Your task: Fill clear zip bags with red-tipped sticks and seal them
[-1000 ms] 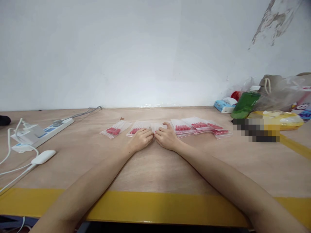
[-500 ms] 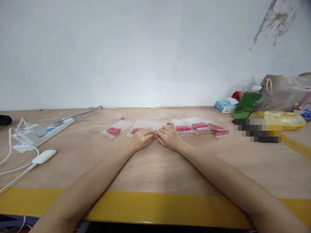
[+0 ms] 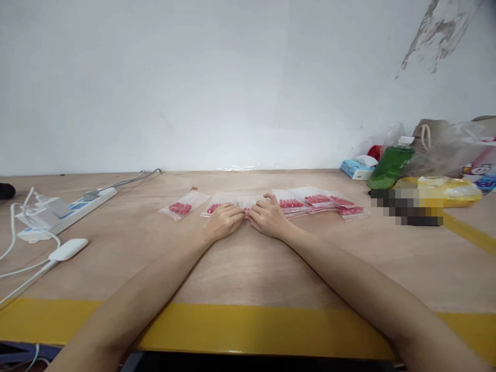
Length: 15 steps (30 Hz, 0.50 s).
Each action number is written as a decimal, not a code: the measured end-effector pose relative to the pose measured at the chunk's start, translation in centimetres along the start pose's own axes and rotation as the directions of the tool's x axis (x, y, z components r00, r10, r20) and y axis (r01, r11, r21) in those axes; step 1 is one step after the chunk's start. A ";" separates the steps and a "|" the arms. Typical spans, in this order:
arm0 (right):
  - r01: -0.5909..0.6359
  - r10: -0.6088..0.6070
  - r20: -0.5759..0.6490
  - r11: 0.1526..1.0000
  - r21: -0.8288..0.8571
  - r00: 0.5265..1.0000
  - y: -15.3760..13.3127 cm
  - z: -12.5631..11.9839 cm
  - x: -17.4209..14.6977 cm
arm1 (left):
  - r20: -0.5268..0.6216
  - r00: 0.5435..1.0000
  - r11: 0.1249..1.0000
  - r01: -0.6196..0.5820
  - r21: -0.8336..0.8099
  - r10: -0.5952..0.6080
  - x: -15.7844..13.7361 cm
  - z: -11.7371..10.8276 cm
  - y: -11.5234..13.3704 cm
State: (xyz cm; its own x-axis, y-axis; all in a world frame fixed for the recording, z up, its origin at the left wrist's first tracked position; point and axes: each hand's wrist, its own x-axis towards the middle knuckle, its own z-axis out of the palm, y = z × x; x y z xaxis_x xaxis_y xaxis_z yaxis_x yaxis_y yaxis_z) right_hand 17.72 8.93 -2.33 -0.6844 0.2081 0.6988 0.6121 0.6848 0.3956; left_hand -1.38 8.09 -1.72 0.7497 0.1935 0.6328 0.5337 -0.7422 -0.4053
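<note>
Both my hands meet at the near edge of a small clear zip bag (image 3: 251, 200) with red pieces in it. My left hand (image 3: 223, 222) is closed, its fingertips on the left part of that edge. From the right, my right hand (image 3: 268, 217) pinches the same edge, with one finger raised. The fingers cover most of the bag's contents. Left of my hands lie another filled bag (image 3: 220, 199) and, a little apart, one more bag (image 3: 184, 205). Several overlapping bags of red pieces (image 3: 290, 202) spread out to the right.
A white power strip (image 3: 93, 206) with chargers and a white cabled device (image 3: 68, 250) lies on the left. At the right are a tissue pack (image 3: 354, 169), a green bottle (image 3: 391, 164), a yellow package (image 3: 453, 192) and a blurred dark object (image 3: 406, 209). Yellow tape (image 3: 232, 328) lines the table's front edge.
My hands stay closed at the same bag's edge, almost unmoved. The whole view has shifted very slightly.
</note>
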 end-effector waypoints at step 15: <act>-0.030 0.030 -0.017 1.000 0.009 0.999 0.4 0.0 -0.6 | -0.004 0.991 0.985 0.135 -0.103 -0.136 0.0 -0.2 0.5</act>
State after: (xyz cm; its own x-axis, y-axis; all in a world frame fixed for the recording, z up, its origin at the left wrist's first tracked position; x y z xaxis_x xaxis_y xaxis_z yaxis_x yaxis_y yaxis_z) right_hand 18.38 9.05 -2.59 -0.6586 0.2168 0.7206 0.6291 0.6841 0.3691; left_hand -1.21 7.61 -1.84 0.6689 0.2902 0.6843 0.5865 -0.7716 -0.2461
